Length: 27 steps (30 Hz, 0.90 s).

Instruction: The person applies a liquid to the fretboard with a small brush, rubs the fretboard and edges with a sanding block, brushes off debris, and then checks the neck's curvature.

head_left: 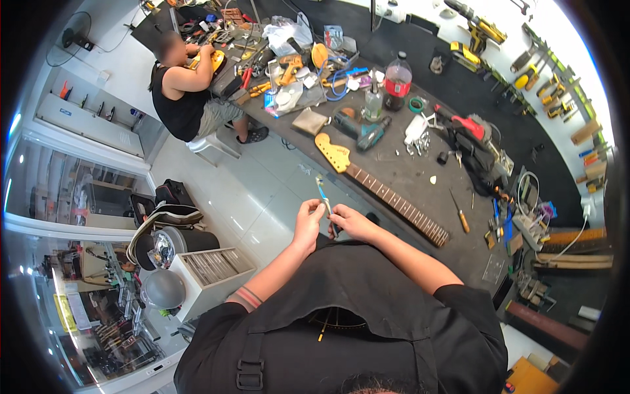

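My left hand and my right hand meet at the front edge of the bench, fingers closed around a slender item with a blue strip and a pale, silvery part; what exactly it is I cannot make out. A dark part shows below my fingers. Just beyond them on the bench lies a guitar neck with a cream headstock and a dark fretted fingerboard.
Drills, a bottle, a screwdriver and clutter cover the dark bench. A seated person works at the upper left. A white drawer unit, bags and glass cabinets stand left; tools hang right.
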{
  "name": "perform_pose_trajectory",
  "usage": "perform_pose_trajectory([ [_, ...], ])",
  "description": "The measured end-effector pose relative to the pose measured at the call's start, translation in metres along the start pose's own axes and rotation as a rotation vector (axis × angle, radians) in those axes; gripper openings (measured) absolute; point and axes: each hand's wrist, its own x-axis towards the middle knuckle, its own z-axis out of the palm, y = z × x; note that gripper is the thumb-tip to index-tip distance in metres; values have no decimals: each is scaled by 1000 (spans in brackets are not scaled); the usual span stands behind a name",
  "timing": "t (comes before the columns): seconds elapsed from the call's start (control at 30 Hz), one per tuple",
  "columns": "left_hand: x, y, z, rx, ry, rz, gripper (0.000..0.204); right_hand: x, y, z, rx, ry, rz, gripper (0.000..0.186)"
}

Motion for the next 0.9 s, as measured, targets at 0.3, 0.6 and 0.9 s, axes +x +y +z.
perform_pose_trajectory([
  [0.3, 45, 5, -12, 300, -175, -194, 36, 94, -2, -126, 241, 352, 232, 29],
  [0.6, 109, 10, -60, 532, -226, 69, 36, 164, -22, -172, 148, 380, 259, 28],
  [0.9, 315, 127, -61, 1220, -451, 822, 72, -15, 39, -82, 316, 898, 334, 23],
])
